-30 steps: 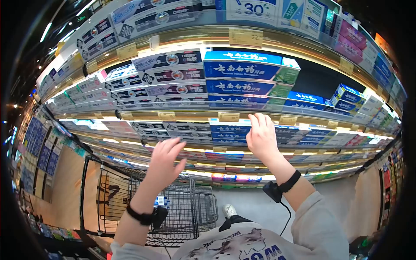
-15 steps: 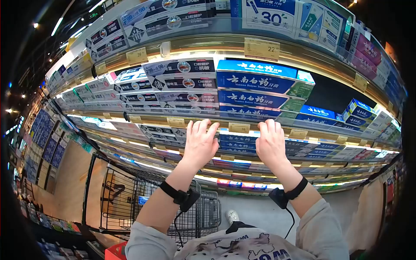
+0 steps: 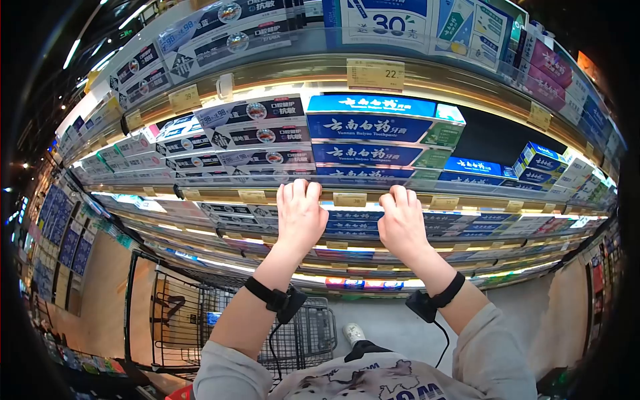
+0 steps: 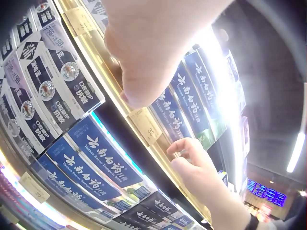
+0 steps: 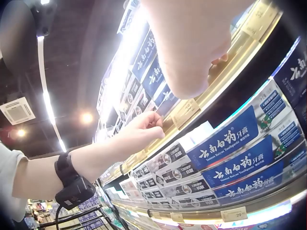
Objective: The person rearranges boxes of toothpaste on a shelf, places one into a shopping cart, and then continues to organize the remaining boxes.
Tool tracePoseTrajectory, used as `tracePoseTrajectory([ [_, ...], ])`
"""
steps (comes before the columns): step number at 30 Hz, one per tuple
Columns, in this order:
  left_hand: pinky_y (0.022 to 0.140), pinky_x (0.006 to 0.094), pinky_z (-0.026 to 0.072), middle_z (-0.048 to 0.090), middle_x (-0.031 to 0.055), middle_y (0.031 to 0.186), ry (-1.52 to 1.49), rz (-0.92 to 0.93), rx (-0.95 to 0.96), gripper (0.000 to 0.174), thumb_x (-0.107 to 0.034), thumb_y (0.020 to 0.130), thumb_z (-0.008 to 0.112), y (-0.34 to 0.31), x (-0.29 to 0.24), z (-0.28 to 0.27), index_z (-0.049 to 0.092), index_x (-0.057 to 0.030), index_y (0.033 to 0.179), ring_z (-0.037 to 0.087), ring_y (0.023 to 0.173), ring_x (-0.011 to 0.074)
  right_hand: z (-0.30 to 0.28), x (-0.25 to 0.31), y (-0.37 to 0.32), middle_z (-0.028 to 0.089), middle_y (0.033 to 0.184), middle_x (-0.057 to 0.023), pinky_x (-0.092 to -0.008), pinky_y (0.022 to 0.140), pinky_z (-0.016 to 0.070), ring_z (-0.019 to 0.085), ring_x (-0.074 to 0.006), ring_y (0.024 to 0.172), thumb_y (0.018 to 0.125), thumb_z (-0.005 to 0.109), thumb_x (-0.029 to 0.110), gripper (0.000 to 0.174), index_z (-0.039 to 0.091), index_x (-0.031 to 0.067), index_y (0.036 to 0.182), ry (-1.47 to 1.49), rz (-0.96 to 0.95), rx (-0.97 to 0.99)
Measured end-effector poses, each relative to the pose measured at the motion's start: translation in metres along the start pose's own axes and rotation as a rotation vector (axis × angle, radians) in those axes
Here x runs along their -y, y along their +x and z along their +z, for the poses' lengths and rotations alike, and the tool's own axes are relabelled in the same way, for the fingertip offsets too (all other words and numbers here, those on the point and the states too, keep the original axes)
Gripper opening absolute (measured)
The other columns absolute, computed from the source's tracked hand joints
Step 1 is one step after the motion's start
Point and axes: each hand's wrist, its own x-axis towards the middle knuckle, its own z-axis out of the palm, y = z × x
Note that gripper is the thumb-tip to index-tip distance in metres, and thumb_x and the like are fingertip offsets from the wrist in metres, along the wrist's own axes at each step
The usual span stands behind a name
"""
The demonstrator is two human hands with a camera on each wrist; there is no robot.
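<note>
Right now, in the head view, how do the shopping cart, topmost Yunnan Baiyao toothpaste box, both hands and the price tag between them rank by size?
Shopping cart
Topmost Yunnan Baiyao toothpaste box
Left hand and right hand: too alike to rank
Price tag

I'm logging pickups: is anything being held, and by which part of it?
Only the shelf's front edge: the left grip and right grip curl over it. Nothing else is held.

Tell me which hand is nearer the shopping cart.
Left. In the head view, the left hand is at the shelf edge, above the right part of the shopping cart; the right hand is farther right along that edge, past the cart.
</note>
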Motion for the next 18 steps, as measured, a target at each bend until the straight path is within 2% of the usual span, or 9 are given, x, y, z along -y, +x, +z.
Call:
tracePoseTrajectory([
  [1,0.110,0.0540,0.0336,0.053,0.0136,0.110,0.004,-0.014,0.035,0.034,-0.010,0.074,0.068,-0.001,0.000,0.000,0.059,-0.0056,0.106,0.050,0.110,0.0341,0.000,0.000,0.000,0.050,0.112,-0.0152,-0.0436,0.088,0.0430,0.049,-0.0342,0.102,0.072,0.064,0.004,0.030,0.058,0.0022,0.101,0.001,-0.004,-0.009],
  [4,0.110,0.0527,0.0326,0.054,0.0128,0.111,0.082,0.078,-0.007,0.034,-0.012,0.074,0.069,-0.008,0.001,0.005,0.059,-0.0053,0.106,0.050,0.112,0.0331,0.000,0.001,-0.001,0.050,0.112,-0.0155,-0.0437,0.089,0.0429,0.049,-0.0345,0.103,0.073,0.064,0.004,0.032,0.057,0.0024,0.104,0.008,-0.001,-0.011],
  [6,0.112,0.0518,0.0311,0.054,0.0116,0.112,0.089,0.060,-0.017,0.040,-0.015,0.074,0.069,-0.009,0.002,0.008,0.059,-0.0063,0.112,0.049,0.114,0.0318,0.000,0.001,0.000,0.050,0.113,-0.0160,-0.0443,0.091,0.0429,0.049,-0.0351,0.104,0.073,0.064,0.004,0.034,0.057,0.0023,0.106,0.015,0.004,0.008],
  [8,0.109,0.0511,0.0332,0.056,0.0124,0.112,0.038,0.064,-0.131,0.043,-0.011,0.074,0.067,-0.010,-0.001,0.006,0.060,-0.0066,0.117,0.051,0.112,0.0325,0.000,0.002,0.000,0.050,0.116,-0.0165,-0.0450,0.092,0.0429,0.049,-0.0358,0.106,0.073,0.064,0.004,0.036,0.058,0.0022,0.108,0.012,0.017,0.013],
  [9,0.112,0.0533,0.0302,0.057,0.0117,0.117,0.056,0.040,-0.071,0.049,-0.012,0.075,0.066,-0.011,-0.002,0.003,0.058,-0.0078,0.124,0.051,0.115,0.0312,0.001,0.001,0.000,0.050,0.117,-0.0170,-0.0457,0.093,0.0431,0.049,-0.0364,0.108,0.072,0.064,0.004,0.038,0.058,0.0023,0.109,0.022,0.024,0.017],
  [18,0.115,0.0561,0.0277,0.061,0.0100,0.121,0.060,0.078,-0.150,0.045,-0.013,0.078,0.066,-0.021,0.005,0.012,0.060,-0.0080,0.122,0.055,0.115,0.0278,0.002,0.000,-0.003,0.050,0.118,-0.0167,-0.0459,0.089,0.0431,0.049,-0.0364,0.107,0.071,0.063,0.001,0.038,0.060,0.0019,0.109,0.034,0.007,0.002],
])
